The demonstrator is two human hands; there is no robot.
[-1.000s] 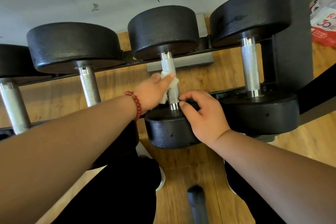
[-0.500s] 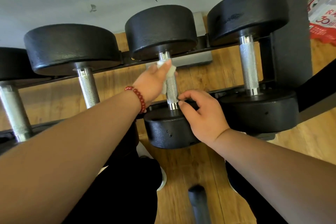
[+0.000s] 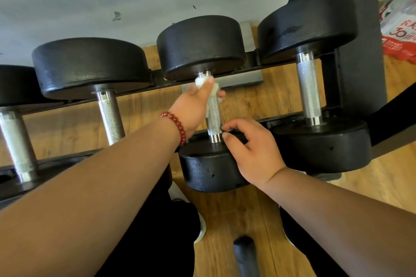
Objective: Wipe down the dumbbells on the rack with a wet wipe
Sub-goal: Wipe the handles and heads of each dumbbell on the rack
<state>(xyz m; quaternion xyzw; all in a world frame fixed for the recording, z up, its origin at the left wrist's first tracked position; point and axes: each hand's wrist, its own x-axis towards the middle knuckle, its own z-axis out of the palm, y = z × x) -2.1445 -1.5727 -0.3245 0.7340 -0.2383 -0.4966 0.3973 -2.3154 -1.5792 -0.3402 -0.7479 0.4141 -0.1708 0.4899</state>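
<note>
Now, the middle dumbbell (image 3: 213,117): two matte black round heads with a pebbled skin, joined by a knurled silver handle with smooth collars at both ends.
Its place: on the rack (image 3: 360,51), third in the visible row, far head on the back rail, near head on the front rail, handle spanning the gap over the wooden floor (image 3: 247,209).
Wet wipe (image 3: 201,80): white, bunched, wrapped against the top of that handle, just under the far head.
Left hand (image 3: 193,105): fingers curled round the handle with the wipe pinned beneath them; a red bead bracelet (image 3: 177,123) on the wrist.
Right hand (image 3: 254,153): palm over the near head, fingers bent, thumb and forefinger tips pinching the handle just above the lower collar.
Rack contents: four dumbbells showing, all black-headed; the right neighbour (image 3: 308,87) has larger heads, the left neighbour (image 3: 110,117) wide flat ones, and the far-left one (image 3: 18,141) is cut by the frame edge.
Beyond the rack: a red and white bag (image 3: 398,36) on the floor at the upper right.
Change: a second ago the wipe sat at mid-handle; it has since slid up to the far collar, while the right hand has kept its place on the near head.
</note>
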